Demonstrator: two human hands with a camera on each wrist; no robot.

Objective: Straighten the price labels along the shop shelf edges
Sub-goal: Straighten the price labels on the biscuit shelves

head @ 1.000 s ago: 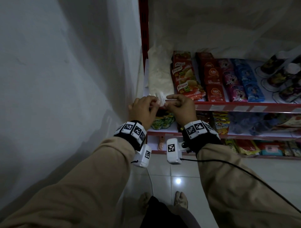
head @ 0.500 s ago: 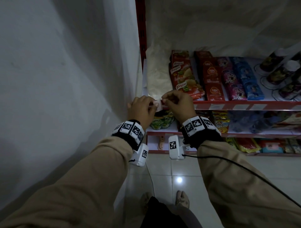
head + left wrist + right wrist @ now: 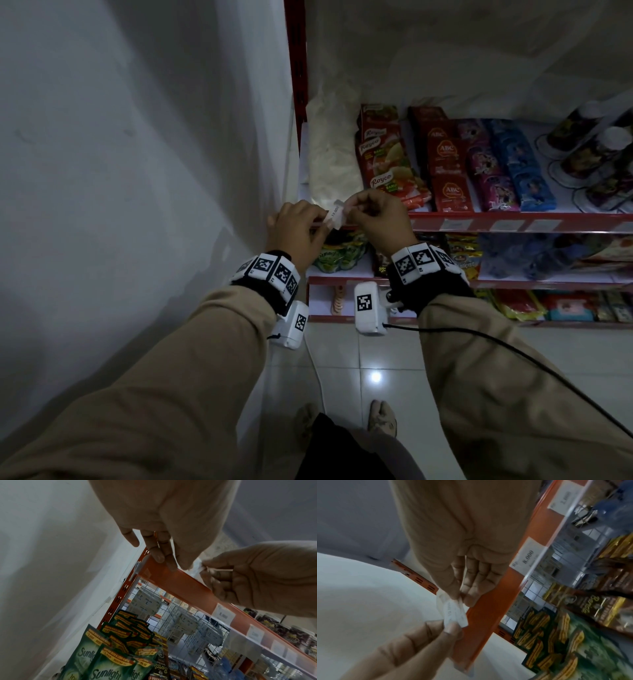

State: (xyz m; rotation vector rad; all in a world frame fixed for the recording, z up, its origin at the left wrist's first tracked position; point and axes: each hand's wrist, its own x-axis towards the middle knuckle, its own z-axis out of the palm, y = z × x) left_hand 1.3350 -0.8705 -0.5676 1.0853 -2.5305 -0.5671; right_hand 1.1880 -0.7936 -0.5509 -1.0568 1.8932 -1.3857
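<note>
- Lifting since a second ago, the small white price label (image 3: 336,217) is now standing clear above the red shelf edge (image 3: 479,219), where earlier it was lying low against the strip between my two hands.
- I am pinching the label's right end in my right hand (image 3: 378,219), thumb and forefinger clenched on the paper.
- I am pinching its lower left end with my left hand (image 3: 297,230); in the left wrist view, that hand's other fingers (image 3: 158,555) are resting on the shelf edge.
- Further labels (image 3: 451,224) are sitting flat in the strip to the right.
- I am judging the label to be thin, light and floppy, easily creased or torn, so I would be holding it by both short ends, keeping it gently taut.
- A white bag (image 3: 330,164) and red sachets (image 3: 448,192) are lying on the shelf behind.
</note>
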